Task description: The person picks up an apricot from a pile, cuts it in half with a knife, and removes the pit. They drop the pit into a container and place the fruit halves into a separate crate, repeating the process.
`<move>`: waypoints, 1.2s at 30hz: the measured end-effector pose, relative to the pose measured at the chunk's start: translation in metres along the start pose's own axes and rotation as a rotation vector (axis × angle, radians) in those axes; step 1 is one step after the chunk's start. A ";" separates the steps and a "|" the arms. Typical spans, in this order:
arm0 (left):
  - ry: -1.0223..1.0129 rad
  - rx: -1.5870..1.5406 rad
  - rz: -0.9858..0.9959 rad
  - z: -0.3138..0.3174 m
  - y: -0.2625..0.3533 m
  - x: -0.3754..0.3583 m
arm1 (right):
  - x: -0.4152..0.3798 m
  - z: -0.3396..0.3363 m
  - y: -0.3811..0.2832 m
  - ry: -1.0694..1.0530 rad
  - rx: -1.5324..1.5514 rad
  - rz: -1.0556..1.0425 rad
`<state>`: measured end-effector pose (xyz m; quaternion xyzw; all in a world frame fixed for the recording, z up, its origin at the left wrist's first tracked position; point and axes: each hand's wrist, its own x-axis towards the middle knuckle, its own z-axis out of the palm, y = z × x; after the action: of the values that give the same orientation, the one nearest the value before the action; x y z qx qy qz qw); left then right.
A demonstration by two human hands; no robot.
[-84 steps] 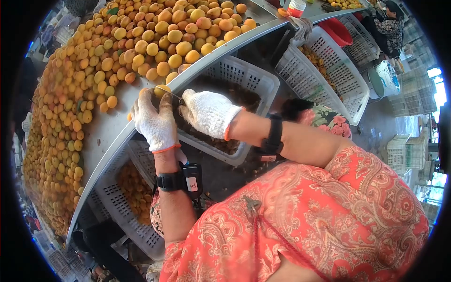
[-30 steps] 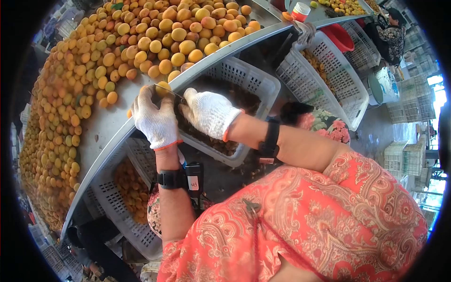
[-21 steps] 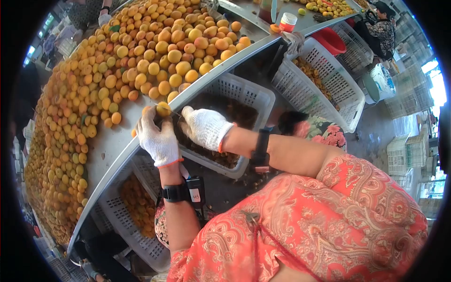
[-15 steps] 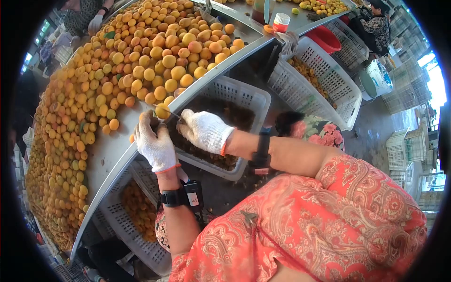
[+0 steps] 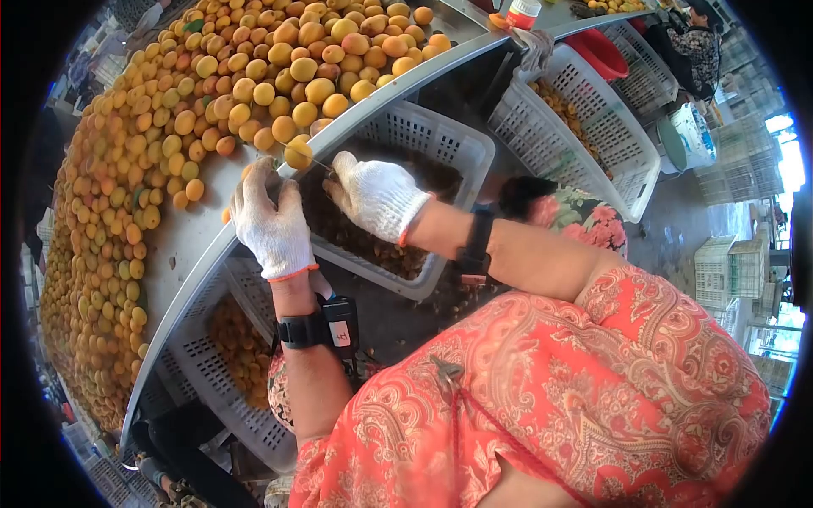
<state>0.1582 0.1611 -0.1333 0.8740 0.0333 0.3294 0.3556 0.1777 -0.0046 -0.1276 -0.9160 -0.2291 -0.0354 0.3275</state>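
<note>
A yellow-orange apricot point(image 5: 297, 154) is at the tips of my left hand point(image 5: 273, 222), above the metal table edge. The thumb and fingers curl toward each other, with darkened glove tips. My right hand point(image 5: 381, 196), also in a white glove, pinches a thin tool point(image 5: 318, 162) like a narrow blade, its line reaching the apricot. Most of the tool is hidden by the fingers and fruit. Many loose apricots point(image 5: 203, 110) cover the metal table point(image 5: 182, 254) beyond my hands.
Below the edge stands a white crate point(image 5: 449, 140) with dark contents. Another crate of orange pieces point(image 5: 241, 347) is at lower left, and a third crate point(image 5: 618, 165) at right. A red basin point(image 5: 597, 52) and red-white jar point(image 5: 522, 13) are farther back. A seated person point(image 5: 696, 51) is at upper right.
The view has shifted, so the table, crates and both hands appear higher. My left hand's thumb and fingers look farther apart. The apricot and thin tool remain close together.
</note>
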 end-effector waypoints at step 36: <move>-0.013 0.043 0.027 -0.001 0.003 0.001 | 0.025 -0.007 -0.019 -0.165 0.078 0.069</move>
<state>0.1581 0.1598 -0.1301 0.8839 0.0262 0.3276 0.3326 0.1917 0.0139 -0.1060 -0.9096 -0.2249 0.0606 0.3440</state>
